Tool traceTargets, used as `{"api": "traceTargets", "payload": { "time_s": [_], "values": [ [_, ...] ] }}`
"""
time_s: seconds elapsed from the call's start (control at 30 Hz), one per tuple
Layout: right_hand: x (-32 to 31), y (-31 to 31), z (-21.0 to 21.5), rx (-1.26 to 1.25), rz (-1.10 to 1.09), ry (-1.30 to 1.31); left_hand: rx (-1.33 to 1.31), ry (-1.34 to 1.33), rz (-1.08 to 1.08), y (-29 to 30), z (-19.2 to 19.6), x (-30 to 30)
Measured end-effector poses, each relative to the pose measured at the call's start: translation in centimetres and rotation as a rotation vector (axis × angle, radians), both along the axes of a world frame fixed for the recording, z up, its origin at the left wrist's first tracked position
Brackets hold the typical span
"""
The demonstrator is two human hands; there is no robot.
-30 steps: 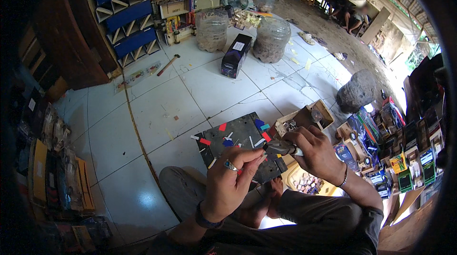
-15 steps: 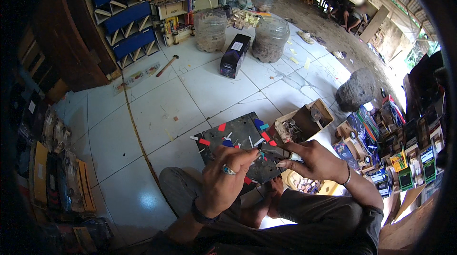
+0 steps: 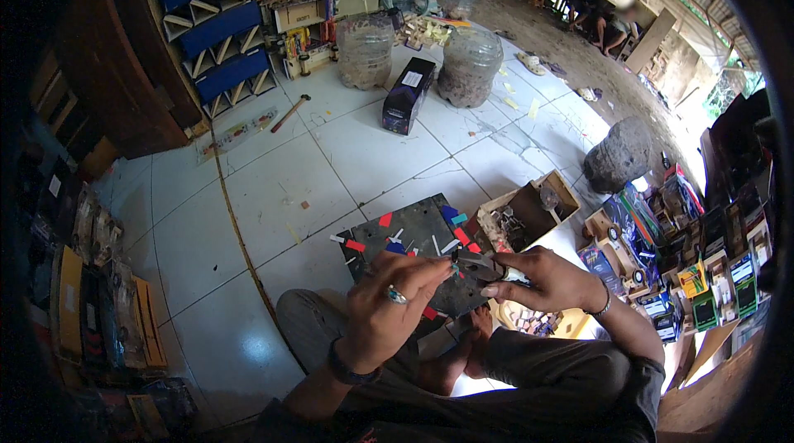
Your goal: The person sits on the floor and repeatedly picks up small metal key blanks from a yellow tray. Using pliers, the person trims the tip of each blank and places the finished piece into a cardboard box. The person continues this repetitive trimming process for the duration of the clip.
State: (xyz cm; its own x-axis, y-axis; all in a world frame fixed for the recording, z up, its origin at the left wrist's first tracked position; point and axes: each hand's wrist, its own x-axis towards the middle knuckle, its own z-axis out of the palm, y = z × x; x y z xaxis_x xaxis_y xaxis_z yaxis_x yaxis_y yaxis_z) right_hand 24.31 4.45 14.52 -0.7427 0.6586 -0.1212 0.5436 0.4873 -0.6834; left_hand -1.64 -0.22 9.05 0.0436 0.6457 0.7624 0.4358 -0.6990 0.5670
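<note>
My right hand (image 3: 546,280) holds a pair of dark scissors (image 3: 477,259), its blades pointing left toward my other hand. My left hand (image 3: 397,298), with a ring and a dark wristband, is closed in a pinch. Its fingertips almost meet the scissor tips; the small piece between them is too small to name. Below both hands lies a dark square board (image 3: 422,221). Red, blue, white and teal scraps (image 3: 385,220) are scattered over it, several close to my fingers.
Behind the board's right corner is a wooden box (image 3: 552,195) with small dark bits. A yellow tub (image 3: 571,328) of small blocks sits by my foot. Wooden toy vehicles (image 3: 628,249) crowd the right. Farther off are a boulder (image 3: 618,155), a hammer (image 3: 290,113) and a black carton (image 3: 408,96).
The scissors have turned slightly, and their blades now show more clearly near my left fingertips. My right hand has shifted a little; my left hand stays nearly in place.
</note>
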Motion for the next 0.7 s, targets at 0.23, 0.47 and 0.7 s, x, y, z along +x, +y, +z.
{"api": "traceTargets", "payload": {
  "time_s": [0.23, 0.47, 0.7],
  "values": [
    [-0.3, 0.1, -0.6, 0.167, -0.018, 0.044, -0.237, -0.158, -0.112, -0.1, -0.6, -0.9],
    [-0.7, -0.1, -0.5, 0.154, -0.196, 0.184, -0.096, -0.03, 0.037, -0.4, -0.7, -0.6],
    [-1.7, -0.9, 0.1, -0.012, -0.24, 0.349, -0.116, 0.011, 0.035, -0.6, -0.8, 0.6]
  ]
}}
